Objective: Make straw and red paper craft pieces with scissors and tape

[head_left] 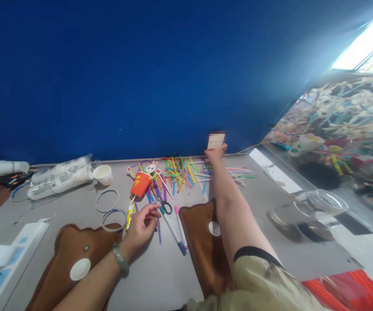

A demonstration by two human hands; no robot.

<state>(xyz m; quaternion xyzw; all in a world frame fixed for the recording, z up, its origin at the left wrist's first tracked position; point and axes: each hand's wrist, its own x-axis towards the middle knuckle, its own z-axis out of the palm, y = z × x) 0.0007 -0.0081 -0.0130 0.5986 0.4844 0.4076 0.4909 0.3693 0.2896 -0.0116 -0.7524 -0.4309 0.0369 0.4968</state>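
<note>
My left hand (144, 223) rests low over the table with its fingers loosely bent and apart, and nothing shows in it. Beside its fingertips are dark-handled scissors (167, 208), a blue-capped marker (173, 232) and a pink marker (181, 229). A yellow tube (129, 216) lies partly behind this hand. Stretched far forward, my right hand (216, 153) grips a small cream rectangle with a dark edge (216, 141), upright near the blue wall; whether it is a phone or a card I cannot tell. A red paper cup (140, 185) with a bunny face (151, 167) leans among the sticks.
Coloured sticks (181, 172) are scattered at the back. At left are wrapped paper cups (63, 177), a white cup (102, 174), tape rings (106, 201) and a power strip (14, 263). Brown bear-shaped mats (66, 242) lie in front. A clear container (294, 211) stands right.
</note>
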